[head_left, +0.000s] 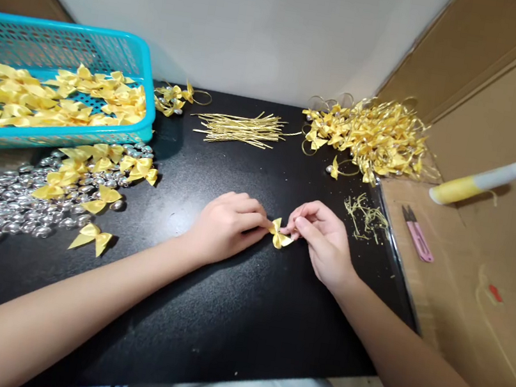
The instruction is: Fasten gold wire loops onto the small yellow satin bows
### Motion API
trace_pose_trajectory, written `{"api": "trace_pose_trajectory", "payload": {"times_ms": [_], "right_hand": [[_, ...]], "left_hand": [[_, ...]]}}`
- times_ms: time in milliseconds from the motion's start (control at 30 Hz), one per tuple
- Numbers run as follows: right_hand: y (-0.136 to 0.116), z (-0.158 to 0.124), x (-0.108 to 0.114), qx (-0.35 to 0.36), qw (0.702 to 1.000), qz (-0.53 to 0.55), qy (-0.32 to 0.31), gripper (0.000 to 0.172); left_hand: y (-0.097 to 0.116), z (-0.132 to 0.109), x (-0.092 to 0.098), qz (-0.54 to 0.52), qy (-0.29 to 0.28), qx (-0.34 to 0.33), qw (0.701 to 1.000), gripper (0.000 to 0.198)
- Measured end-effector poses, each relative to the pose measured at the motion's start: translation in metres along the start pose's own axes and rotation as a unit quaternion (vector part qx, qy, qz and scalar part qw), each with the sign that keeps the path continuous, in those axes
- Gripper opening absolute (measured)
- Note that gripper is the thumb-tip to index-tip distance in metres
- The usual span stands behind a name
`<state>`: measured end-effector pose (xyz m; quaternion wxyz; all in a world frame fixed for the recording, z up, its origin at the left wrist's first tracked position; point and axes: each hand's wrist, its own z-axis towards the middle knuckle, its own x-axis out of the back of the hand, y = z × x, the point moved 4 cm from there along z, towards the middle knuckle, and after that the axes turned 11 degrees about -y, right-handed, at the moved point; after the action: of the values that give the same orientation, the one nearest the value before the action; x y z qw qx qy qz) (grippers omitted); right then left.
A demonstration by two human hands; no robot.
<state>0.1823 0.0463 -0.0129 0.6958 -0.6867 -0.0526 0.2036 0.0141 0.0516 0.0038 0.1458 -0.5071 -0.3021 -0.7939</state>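
Observation:
Above the middle of the black table a yellow ribbon bow (279,234) sits between my two hands. My left hand (234,225) pinches the bow's left side, its fingers closed and pointing right. On the other side my right hand (322,238) is closed too, thumb and index finger pressed together, with other fingertips touching the bow's right edge. Whatever lies in that pinch is too small to make out. Loose bows (92,237) and a pile of silver beads (18,203) lie to the left of my left hand.
A blue basket (147,106) of bows stands at the left. Gold ties (243,128) lie at the back, finished-looking bow loops (368,135) are heaped back right. Thread clippings (365,219), pink snips (417,235) and a yellow-white roll (480,183) lie at the right.

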Motion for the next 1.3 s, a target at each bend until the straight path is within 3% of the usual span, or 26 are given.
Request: {"api": "trace_pose_trajectory", "payload": {"times_ms": [133, 300, 400, 500, 567, 700, 800, 867, 1000, 1133, 1200, 1300], "right_hand": [[-0.004, 0.0, -0.006, -0.002, 0.998, -0.005, -0.061, 0.018], [-0.001, 0.001, -0.012, -0.047, 0.987, 0.074, -0.138, 0.018], [0.002, 0.001, -0.013, -0.055, 0.987, 0.076, -0.132, 0.019], [0.0, -0.001, -0.013, -0.037, 0.991, 0.044, -0.12, 0.018], [-0.003, -0.002, -0.014, -0.019, 0.992, 0.009, -0.123, 0.013], [-0.008, -0.007, -0.017, 0.021, 0.985, -0.1, -0.139, 0.005], [-0.01, -0.01, -0.021, 0.042, 0.973, -0.164, -0.154, 0.007], [-0.011, -0.011, -0.023, 0.046, 0.968, -0.182, -0.164, 0.007], [-0.011, -0.005, -0.016, -0.006, 0.974, -0.17, -0.146, 0.005], [-0.01, 0.005, 0.013, -0.06, 0.978, -0.199, 0.004, 0.01], [-0.011, 0.007, 0.025, -0.073, 0.953, -0.29, 0.051, 0.011], [-0.017, 0.007, 0.028, -0.047, 0.891, -0.447, 0.064, 0.007]], "left_hand": [[0.005, -0.007, 0.011, 0.099, 0.09, -0.057, 0.989, 0.004], [0.007, -0.01, 0.018, 0.097, 0.125, -0.083, 0.984, 0.006], [0.006, -0.011, 0.018, 0.016, 0.114, -0.068, 0.991, 0.006], [-0.001, -0.009, 0.015, -0.157, 0.064, 0.019, 0.985, 0.005], [-0.006, -0.008, 0.013, -0.293, 0.034, 0.093, 0.951, 0.003], [-0.013, -0.01, 0.002, -0.527, -0.006, 0.184, 0.829, 0.01], [-0.017, -0.013, -0.008, -0.605, -0.024, 0.253, 0.755, 0.017], [-0.019, -0.013, -0.012, -0.624, -0.022, 0.281, 0.728, 0.018], [-0.02, -0.01, -0.012, -0.625, -0.022, 0.265, 0.734, 0.016], [-0.022, -0.008, -0.008, -0.612, -0.023, 0.234, 0.755, 0.017], [-0.022, -0.007, -0.008, -0.605, -0.04, 0.222, 0.764, 0.017], [-0.022, -0.007, -0.01, -0.606, -0.054, 0.198, 0.768, 0.024]]}}
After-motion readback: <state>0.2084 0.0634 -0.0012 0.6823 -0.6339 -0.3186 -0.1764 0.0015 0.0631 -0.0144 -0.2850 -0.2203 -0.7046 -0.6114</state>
